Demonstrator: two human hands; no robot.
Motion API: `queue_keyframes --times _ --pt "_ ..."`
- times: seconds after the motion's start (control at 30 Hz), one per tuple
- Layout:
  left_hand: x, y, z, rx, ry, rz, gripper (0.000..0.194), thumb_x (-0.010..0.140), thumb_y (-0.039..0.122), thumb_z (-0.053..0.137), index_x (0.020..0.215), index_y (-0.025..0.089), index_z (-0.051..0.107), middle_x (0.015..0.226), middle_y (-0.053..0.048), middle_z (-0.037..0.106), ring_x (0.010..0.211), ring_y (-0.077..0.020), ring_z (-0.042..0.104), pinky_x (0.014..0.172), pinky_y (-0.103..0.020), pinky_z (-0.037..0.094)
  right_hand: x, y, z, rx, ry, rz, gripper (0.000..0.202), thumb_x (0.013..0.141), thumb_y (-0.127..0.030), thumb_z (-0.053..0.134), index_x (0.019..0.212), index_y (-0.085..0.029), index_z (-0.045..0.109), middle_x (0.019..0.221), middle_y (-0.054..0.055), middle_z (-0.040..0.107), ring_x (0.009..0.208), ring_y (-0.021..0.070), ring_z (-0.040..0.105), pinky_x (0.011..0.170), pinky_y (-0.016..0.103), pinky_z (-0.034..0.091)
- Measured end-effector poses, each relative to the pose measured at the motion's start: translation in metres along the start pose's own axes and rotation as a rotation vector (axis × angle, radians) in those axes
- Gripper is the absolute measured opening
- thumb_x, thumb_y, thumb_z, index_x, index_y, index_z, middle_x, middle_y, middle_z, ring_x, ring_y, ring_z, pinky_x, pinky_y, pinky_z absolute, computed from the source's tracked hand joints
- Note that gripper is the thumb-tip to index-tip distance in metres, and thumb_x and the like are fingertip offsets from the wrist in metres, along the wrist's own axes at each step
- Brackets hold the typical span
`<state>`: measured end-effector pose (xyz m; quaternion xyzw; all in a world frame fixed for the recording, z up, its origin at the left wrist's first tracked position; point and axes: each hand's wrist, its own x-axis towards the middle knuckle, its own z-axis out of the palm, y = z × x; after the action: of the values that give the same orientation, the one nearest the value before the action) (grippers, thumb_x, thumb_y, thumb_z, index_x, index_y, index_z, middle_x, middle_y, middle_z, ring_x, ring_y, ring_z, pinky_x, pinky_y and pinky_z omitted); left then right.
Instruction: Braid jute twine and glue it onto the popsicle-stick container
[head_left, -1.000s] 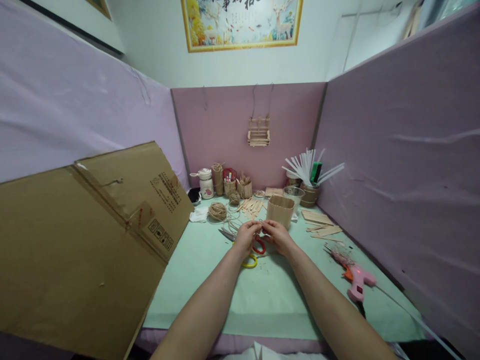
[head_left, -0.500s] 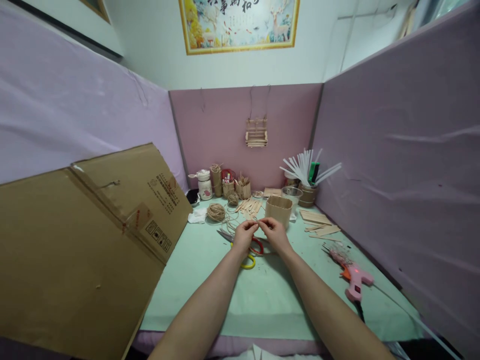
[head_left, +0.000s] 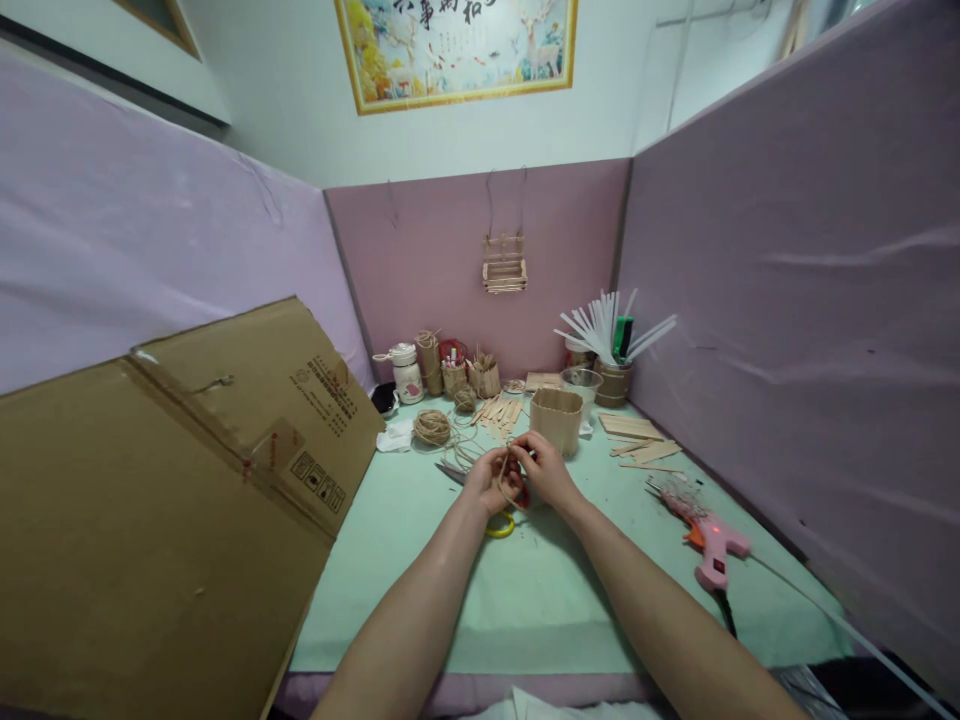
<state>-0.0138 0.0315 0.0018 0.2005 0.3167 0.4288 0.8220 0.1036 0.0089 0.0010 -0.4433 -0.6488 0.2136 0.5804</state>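
Observation:
A length of twine runs between my two hands and loops down over the left palm. My left hand, palm turned up, has its fingers curled around the twine. Thumb and fingers of my right hand pinch the same strand. Partly hidden beneath the left hand lie scissors with red and yellow handles. A ball of twine sits to the left, with loose strands trailing toward my hands. Just behind the right hand stands an open box of wooden sticks.
A pink glue gun with a cord lies at the right. Flat wooden sticks are beside the right wall. A large cardboard sheet leans at the left. Along the back stand a white jar, stick holders and a clear plastic cup.
My left hand has turned palm up, and a loop of twine now hangs across it. My right hand has shifted slightly, still pinching. The whole view has tilted a little.

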Motion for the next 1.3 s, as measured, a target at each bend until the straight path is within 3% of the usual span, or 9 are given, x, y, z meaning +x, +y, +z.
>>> queue_keyframes --times 0.2,0.27,0.37,0.43,0.53,0.63,0.93,1.13,1.3 --pt "0.0 -0.004 0.002 0.123 0.025 0.233 0.011 0.068 0.016 0.068 0.071 0.013 0.058 0.057 0.004 0.051 0.047 -0.0041 0.046 0.04 -0.013 0.03 0.002 0.003 -0.003 0.021 0.007 0.083 0.021 0.08 -0.039 0.053 0.073 -0.02 0.06 0.073 0.002 0.06 0.072 0.0181 0.054 0.068 0.03 0.042" --pt "-0.001 -0.001 0.002 0.071 0.009 0.163 0.009 0.069 0.013 0.066 0.071 0.013 0.058 0.057 0.003 0.052 0.046 -0.0037 0.046 0.04 -0.013 0.031 0.002 0.003 -0.002 0.023 0.003 0.061 0.02 0.08 -0.038 0.053 0.073 -0.02 0.06 0.074 0.002 0.059 0.073 0.0178 0.053 0.069 0.03 0.042" --pt "-0.004 0.005 0.003 -0.077 -0.043 -0.075 0.004 0.074 0.008 0.058 0.072 0.011 0.057 0.055 0.002 0.051 0.045 -0.0028 0.045 0.04 -0.011 0.033 0.002 0.001 0.0 0.047 -0.015 0.039 0.018 0.078 -0.037 0.054 0.071 -0.021 0.06 0.075 0.002 0.058 0.074 0.0174 0.053 0.07 0.03 0.042" --pt "-0.006 0.007 0.004 -0.114 -0.086 -0.113 0.005 0.078 0.007 0.054 0.074 0.01 0.055 0.056 0.001 0.05 0.044 -0.0018 0.043 0.037 -0.009 0.029 0.002 0.0 0.0 0.138 -0.018 0.097 0.019 0.076 -0.039 0.056 0.071 -0.021 0.058 0.072 0.001 0.057 0.072 0.0168 0.052 0.069 0.03 0.042" --pt "-0.008 0.004 0.008 -0.053 -0.142 -0.003 0.004 0.08 0.008 0.053 0.076 0.01 0.054 0.059 0.001 0.05 0.04 -0.0001 0.037 0.033 -0.009 0.021 0.001 0.0 -0.001 0.396 -0.034 0.319 0.026 0.07 -0.047 0.062 0.075 -0.022 0.055 0.07 -0.001 0.057 0.066 0.0152 0.052 0.061 0.027 0.042" --pt "-0.008 -0.001 0.01 0.06 -0.114 0.139 0.007 0.076 0.011 0.058 0.077 0.012 0.051 0.062 0.002 0.051 0.039 0.0006 0.033 0.033 -0.01 0.018 0.001 0.0 -0.004 0.602 -0.093 0.488 0.034 0.064 -0.05 0.068 0.077 -0.022 0.054 0.072 -0.001 0.057 0.064 0.0139 0.053 0.056 0.025 0.041" --pt "-0.005 -0.011 0.011 0.423 0.023 0.497 0.033 0.062 0.034 0.072 0.075 0.017 0.048 0.051 0.008 0.043 0.043 -0.0034 0.037 0.04 -0.014 0.022 0.005 0.001 -0.009 0.421 -0.046 0.449 0.032 0.061 -0.045 0.073 0.073 -0.019 0.059 0.067 -0.003 0.055 0.061 0.0103 0.048 0.053 0.021 0.036" --pt "-0.005 -0.013 0.007 0.695 -0.023 0.46 0.027 0.06 0.033 0.072 0.072 0.014 0.057 0.058 0.003 0.054 0.046 -0.0054 0.041 0.046 -0.019 0.028 0.006 0.001 -0.015 0.589 -0.025 0.598 0.03 0.055 -0.037 0.077 0.066 -0.02 0.056 0.065 -0.004 0.054 0.062 0.01 0.049 0.055 0.021 0.036" --pt "-0.006 -0.017 0.006 0.882 0.042 0.482 0.02 0.062 0.03 0.07 0.062 0.014 0.058 0.058 0.0 0.057 0.051 -0.0076 0.046 0.052 -0.022 0.033 0.008 0.016 -0.011 0.371 0.153 0.575 0.026 0.059 -0.04 0.068 0.059 -0.02 0.052 0.056 -0.004 0.049 0.052 0.011 0.043 0.05 0.024 0.033"
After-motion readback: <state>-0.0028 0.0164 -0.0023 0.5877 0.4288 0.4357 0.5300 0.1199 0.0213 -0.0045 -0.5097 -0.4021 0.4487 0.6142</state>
